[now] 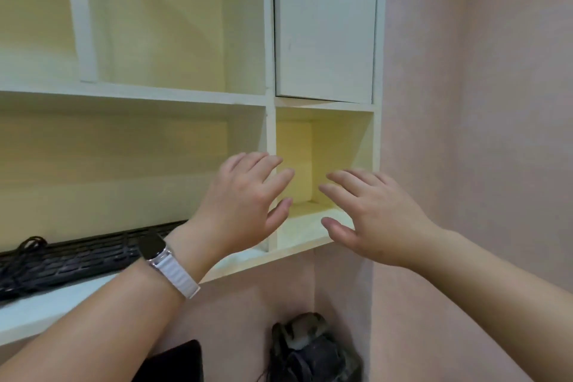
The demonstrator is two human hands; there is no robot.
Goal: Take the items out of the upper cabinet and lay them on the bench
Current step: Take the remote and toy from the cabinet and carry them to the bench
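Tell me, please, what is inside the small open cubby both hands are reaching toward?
The small cubby shows only bare yellow walls and floor. The left hand and right hand, both open, cover its lower front corners, so those stay unseen.

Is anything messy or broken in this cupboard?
Nothing looks broken or spilled. The small cubby that both hands reach toward is bare, as is the open shelf above. The one untidy bit is the black keyboard lying on the low shelf with its cable bunched in a loose tangle on top. The cabinet door hangs straight.
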